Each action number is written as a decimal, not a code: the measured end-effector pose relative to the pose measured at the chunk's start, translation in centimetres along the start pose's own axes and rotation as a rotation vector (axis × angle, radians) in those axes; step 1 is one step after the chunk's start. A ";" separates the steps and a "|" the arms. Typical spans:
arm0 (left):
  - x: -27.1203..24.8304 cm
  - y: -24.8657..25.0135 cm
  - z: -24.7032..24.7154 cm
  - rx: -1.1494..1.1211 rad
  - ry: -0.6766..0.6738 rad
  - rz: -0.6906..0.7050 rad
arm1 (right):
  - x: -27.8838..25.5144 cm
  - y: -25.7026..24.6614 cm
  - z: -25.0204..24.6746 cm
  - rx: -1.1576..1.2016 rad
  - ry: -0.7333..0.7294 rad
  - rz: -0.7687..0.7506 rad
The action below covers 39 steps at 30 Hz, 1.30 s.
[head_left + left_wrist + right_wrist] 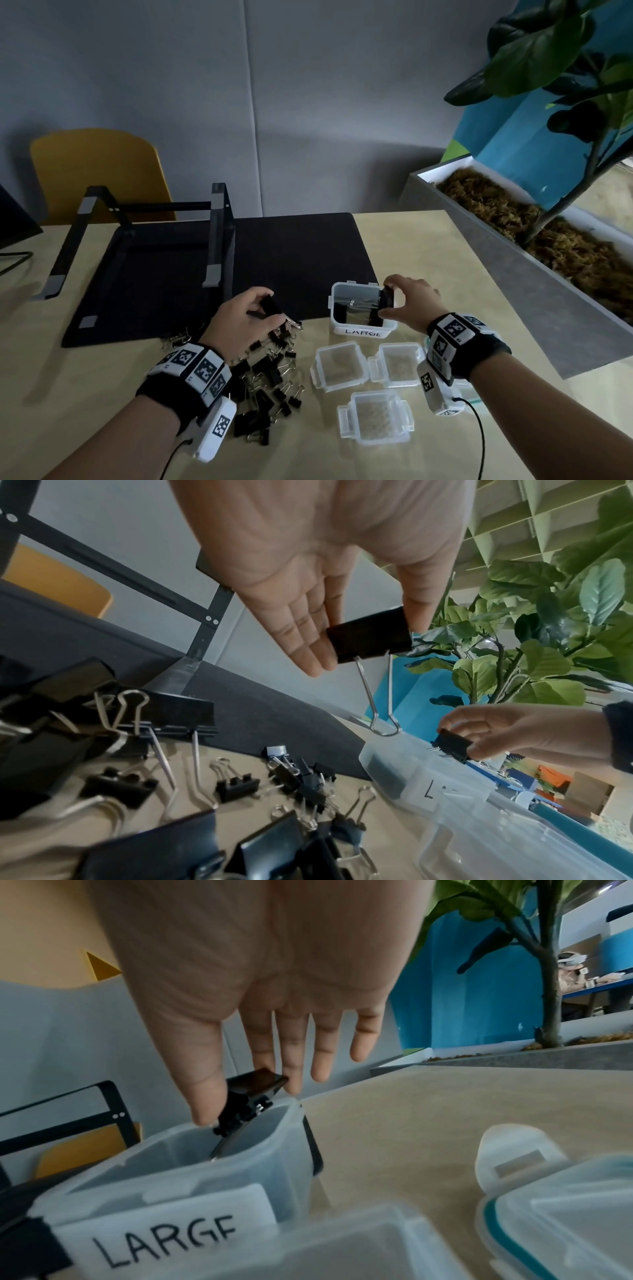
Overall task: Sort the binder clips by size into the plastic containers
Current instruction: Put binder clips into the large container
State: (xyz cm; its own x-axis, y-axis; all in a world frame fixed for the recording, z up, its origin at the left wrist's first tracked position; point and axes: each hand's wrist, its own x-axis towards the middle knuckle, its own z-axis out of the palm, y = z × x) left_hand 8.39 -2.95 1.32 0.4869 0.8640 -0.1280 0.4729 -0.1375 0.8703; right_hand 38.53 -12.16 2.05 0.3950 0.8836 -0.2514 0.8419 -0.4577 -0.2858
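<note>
Two large clips are being held, one in each hand. The right hand [409, 303] is pinching its clip [387, 297] between thumb and fingers over the rim of the tub [363, 327] labelled LARGE. The left hand [245, 317] is clamping the other clip [371, 635] above the pile [267, 387] on the tabletop [445, 260]. Three small tubs [373, 416] are sitting just beside the pile.
</note>
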 end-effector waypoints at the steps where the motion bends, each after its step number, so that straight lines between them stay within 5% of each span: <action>1: 0.0 0.2 0.2 -0.011 0.006 0.011 | 0.1 0.0 0.2 -0.011 -0.006 -0.013; 8: 0.8 0.6 2.1 -0.044 0.052 0.097 | 1.0 0.3 1.6 0.044 -0.062 -0.036; 19: 3.4 3.2 5.5 0.078 -0.145 0.226 | 0.9 0.2 1.2 -0.072 -0.165 -0.117; 28: 5.1 5.1 7.9 0.608 -0.244 0.281 | 0.7 0.0 0.9 -0.056 -0.174 -0.127; 36: 5.9 4.0 8.9 0.850 -0.437 0.273 | 0.6 0.2 1.0 -0.060 -0.147 -0.145; 39: 6.1 3.7 9.4 0.877 -0.346 0.317 | 0.6 0.3 1.1 -0.064 -0.135 -0.143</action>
State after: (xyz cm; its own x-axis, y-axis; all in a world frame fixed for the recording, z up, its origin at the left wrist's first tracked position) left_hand 19.99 -2.69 -0.73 0.8063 0.5554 -0.2033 0.5912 -0.7679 0.2467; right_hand 38.60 -11.87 0.82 0.2210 0.9158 -0.3354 0.9092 -0.3179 -0.2689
